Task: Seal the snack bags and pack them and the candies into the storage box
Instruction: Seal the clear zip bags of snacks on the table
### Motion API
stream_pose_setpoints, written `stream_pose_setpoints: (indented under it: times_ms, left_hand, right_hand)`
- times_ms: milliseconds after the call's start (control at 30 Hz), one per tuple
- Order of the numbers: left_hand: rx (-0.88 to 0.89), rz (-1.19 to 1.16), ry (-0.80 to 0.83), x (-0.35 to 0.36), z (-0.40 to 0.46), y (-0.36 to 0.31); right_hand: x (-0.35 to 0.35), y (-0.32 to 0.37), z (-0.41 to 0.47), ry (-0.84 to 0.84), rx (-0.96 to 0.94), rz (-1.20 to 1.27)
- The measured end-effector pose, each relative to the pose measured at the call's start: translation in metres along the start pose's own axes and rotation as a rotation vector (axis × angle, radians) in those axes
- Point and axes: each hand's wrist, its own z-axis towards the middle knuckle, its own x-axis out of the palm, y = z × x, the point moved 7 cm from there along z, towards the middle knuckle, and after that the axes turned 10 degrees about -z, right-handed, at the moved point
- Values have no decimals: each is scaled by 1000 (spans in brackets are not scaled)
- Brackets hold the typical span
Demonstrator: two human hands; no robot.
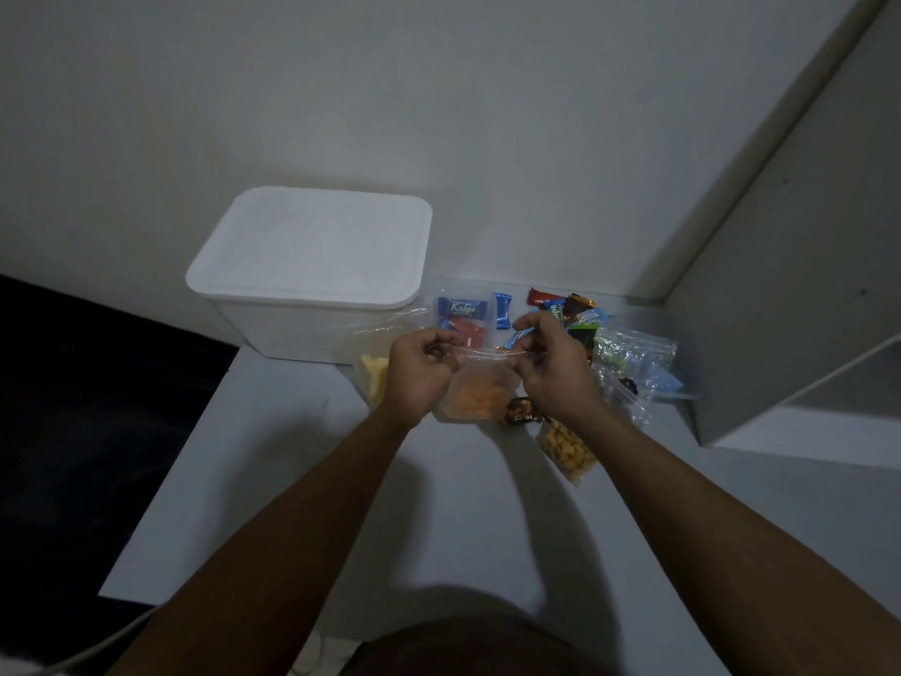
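Two hands, the left hand (pixel 423 367) and right hand (pixel 546 368), pinch the orange-snack bag (pixel 480 397) at its top corners, sealing it; next, probably opening the lidded storage box (pixel 312 270).

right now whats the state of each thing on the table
storage box: lid on
orange snack bag: held up by both hands at its top edge
left hand: pinching the bag top
right hand: pinching the bag top
yellow snack bag: lying flat
candies: loose on table
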Motion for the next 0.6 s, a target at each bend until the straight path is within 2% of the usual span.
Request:
stream_pose_setpoints:
  times_ms: [133,400,600]
  left_hand:
    - [37,-53,128,13,-4,-10]
    - [127,55,63,12,-2,-11]
    - [74,-77,95,14,-3,-11]
  right_hand:
    - [-5,-1,0,-10,31,42]
    - [0,4,1,72,54,129]
    - [4,4,5,70,65,108]
